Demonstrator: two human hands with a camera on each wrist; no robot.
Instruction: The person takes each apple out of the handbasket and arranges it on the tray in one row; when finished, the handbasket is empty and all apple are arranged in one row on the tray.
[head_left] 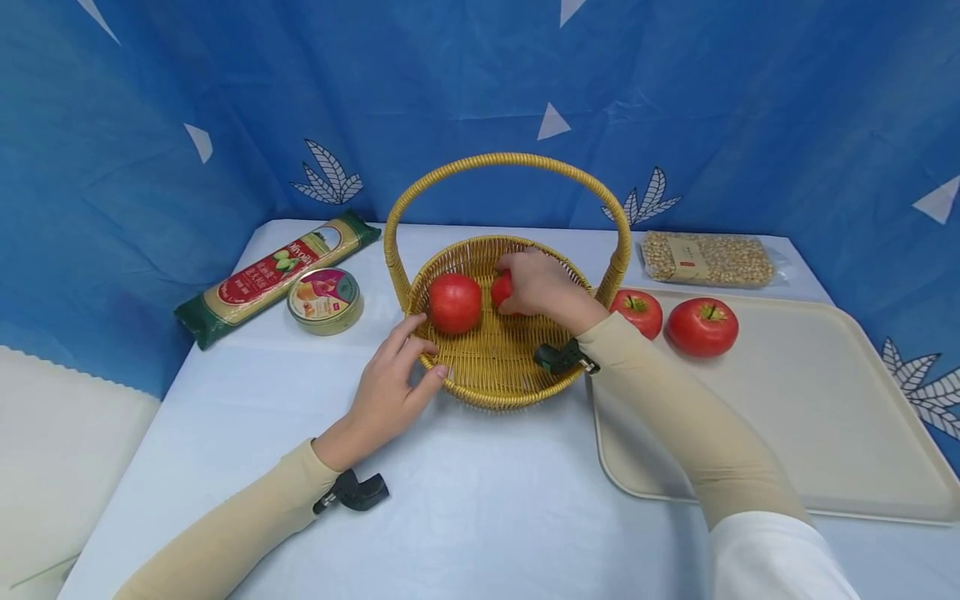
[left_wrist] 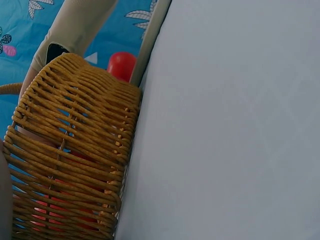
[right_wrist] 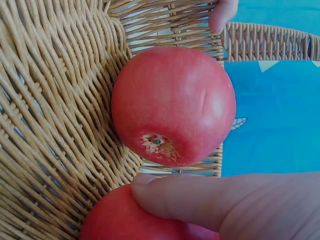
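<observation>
My right hand (head_left: 540,286) is inside the yellow wicker basket (head_left: 498,400) and grips a red apple (head_left: 502,289). In the right wrist view my thumb (right_wrist: 170,195) presses on this apple (right_wrist: 117,217); the other fingers are mostly hidden. Beside it in the basket lies another red apple (head_left: 455,304), its pitted end showing in the right wrist view. My left hand (head_left: 390,392) rests at the basket's left front rim, fingers spread and fingertips over the edge. The left wrist view shows the woven outside (left_wrist: 75,115), with red showing through the gaps.
Right of the basket, a beige tray (head_left: 810,417) carries two apples, one (head_left: 702,327) fully seen and one (head_left: 637,312) partly behind the basket. A bag of kernels (head_left: 708,259) lies behind it. A pasta packet (head_left: 277,275) and a round tin (head_left: 325,300) are at left.
</observation>
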